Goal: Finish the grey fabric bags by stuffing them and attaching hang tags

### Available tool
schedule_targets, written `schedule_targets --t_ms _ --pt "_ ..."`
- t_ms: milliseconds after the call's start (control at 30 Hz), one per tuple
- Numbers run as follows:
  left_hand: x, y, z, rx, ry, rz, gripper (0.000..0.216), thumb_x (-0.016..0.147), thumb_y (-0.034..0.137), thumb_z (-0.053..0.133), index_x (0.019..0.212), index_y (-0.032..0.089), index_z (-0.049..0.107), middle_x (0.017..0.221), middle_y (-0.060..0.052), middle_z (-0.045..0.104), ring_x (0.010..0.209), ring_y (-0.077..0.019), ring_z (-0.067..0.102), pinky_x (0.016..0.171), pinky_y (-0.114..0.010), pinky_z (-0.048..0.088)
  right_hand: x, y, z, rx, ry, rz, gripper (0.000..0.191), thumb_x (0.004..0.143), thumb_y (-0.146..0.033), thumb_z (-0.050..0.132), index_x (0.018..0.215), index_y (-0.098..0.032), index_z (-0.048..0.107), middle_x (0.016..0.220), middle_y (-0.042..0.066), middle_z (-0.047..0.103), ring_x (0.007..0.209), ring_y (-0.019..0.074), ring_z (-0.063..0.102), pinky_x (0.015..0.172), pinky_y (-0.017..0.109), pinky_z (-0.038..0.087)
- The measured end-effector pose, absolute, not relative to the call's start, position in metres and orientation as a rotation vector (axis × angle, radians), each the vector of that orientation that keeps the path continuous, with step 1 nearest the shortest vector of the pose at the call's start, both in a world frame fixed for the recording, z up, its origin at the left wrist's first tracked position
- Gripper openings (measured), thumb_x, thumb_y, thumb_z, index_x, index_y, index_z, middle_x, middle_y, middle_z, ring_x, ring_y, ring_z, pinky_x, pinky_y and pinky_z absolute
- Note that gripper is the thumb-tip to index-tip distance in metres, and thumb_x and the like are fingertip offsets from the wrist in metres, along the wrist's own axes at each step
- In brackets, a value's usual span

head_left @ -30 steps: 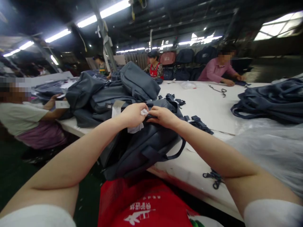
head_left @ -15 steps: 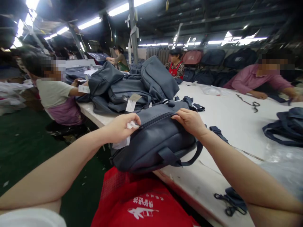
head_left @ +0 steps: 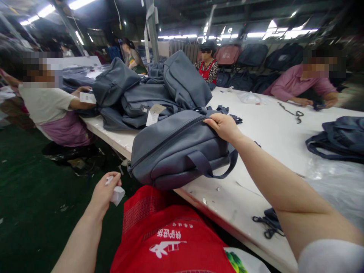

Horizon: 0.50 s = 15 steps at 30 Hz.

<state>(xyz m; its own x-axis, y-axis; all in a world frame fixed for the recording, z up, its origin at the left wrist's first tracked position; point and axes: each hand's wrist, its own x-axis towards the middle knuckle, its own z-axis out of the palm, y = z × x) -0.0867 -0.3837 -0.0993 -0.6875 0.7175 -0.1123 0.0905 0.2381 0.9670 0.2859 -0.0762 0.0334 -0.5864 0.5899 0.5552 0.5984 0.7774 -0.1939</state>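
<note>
A dark blue-grey backpack (head_left: 173, 151) lies on its side at the near edge of the white table, its long zipper shut along the upper face and its handle loop drooping to the right. My right hand (head_left: 223, 125) pinches the bag's top edge near the zipper's far end. Away from the bag, low on the left over the floor, my left hand (head_left: 106, 189) is closed on a crumpled piece of white paper (head_left: 117, 195). A red apron (head_left: 167, 235) covers my lap below the bag.
Several similar bags (head_left: 150, 94) are heaped behind, with a paper tag (head_left: 155, 114) on one. Straps with hooks (head_left: 269, 223), a bag (head_left: 338, 138) and clear plastic (head_left: 335, 185) lie on the table (head_left: 273, 125) to the right. Co-workers sit left, behind and right.
My left hand has left the zipper and moved down and left, taking the white paper with it. My right hand keeps its grip on the bag. The view has shifted slightly.
</note>
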Motion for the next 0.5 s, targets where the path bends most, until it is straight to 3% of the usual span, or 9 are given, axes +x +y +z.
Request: schedule_targets --t_ms 100,167,200,267,400,500 --pt "-0.076 -0.387 -0.096 1.043 2.191 1.328 0.067 0.071 0.062 0.066 0.120 0.018 0.055 0.100 -0.009 0.069 0.089 -0.0242 0.065 0.075 -0.033 0.051 0.287 -0.075 0.033 -0.902 -2.310 0.067 0.045 0.096 -0.049 0.044 0.067 -0.018 0.058 0.070 0.003 0.060 0.067 0.0162 0.052 0.062 0.027 0.032" --pt "-0.060 -0.383 -0.089 1.321 2.274 1.072 0.101 0.064 0.063 0.072 0.146 0.020 0.030 0.132 -0.016 0.057 0.116 -0.0327 0.058 0.094 -0.043 0.048 0.287 -0.078 0.032 -0.902 -2.317 0.104 0.043 0.095 -0.049 0.046 0.072 -0.017 0.062 0.073 0.003 0.062 0.070 0.0169 0.054 0.064 0.027 0.035" --pt "-0.051 -0.378 -0.085 1.407 2.307 0.941 0.117 0.060 0.063 0.076 0.151 0.020 0.015 0.139 -0.019 0.051 0.120 -0.0360 0.055 0.097 -0.047 0.047 0.287 -0.081 0.032 -0.912 -2.324 0.106 0.042 0.095 -0.048 0.047 0.074 -0.017 0.064 0.075 0.004 0.063 0.072 0.0173 0.056 0.065 0.027 0.036" --pt "-0.033 -0.364 -0.077 1.466 2.362 0.794 0.132 0.056 0.063 0.080 0.152 0.019 0.002 0.139 -0.023 0.050 0.118 -0.0410 0.057 0.094 -0.051 0.049 0.286 -0.089 0.033 -0.956 -2.305 0.070 0.038 0.095 -0.046 0.047 0.080 -0.017 0.067 0.080 0.006 0.065 0.076 0.0191 0.058 0.070 0.028 0.040" --pt "-0.022 -0.326 -0.060 1.511 2.402 0.850 0.124 0.057 0.063 0.079 0.152 0.023 0.010 0.136 -0.023 0.052 0.113 -0.0465 0.059 0.089 -0.056 0.051 0.291 -0.117 0.040 -0.974 -2.042 -0.054 0.028 0.093 -0.036 0.052 0.106 -0.014 0.065 0.106 0.013 0.064 0.101 0.0246 0.058 0.093 0.035 0.043" --pt "-0.030 -0.301 -0.055 1.540 2.368 0.866 0.116 0.061 0.060 0.078 0.151 0.024 0.014 0.138 -0.023 0.049 0.115 -0.0495 0.056 0.089 -0.060 0.050 0.299 -0.159 0.042 -0.856 -1.862 -0.019 0.023 0.094 -0.030 0.050 0.107 -0.016 0.063 0.110 0.013 0.062 0.108 0.0236 0.056 0.099 0.038 0.043"
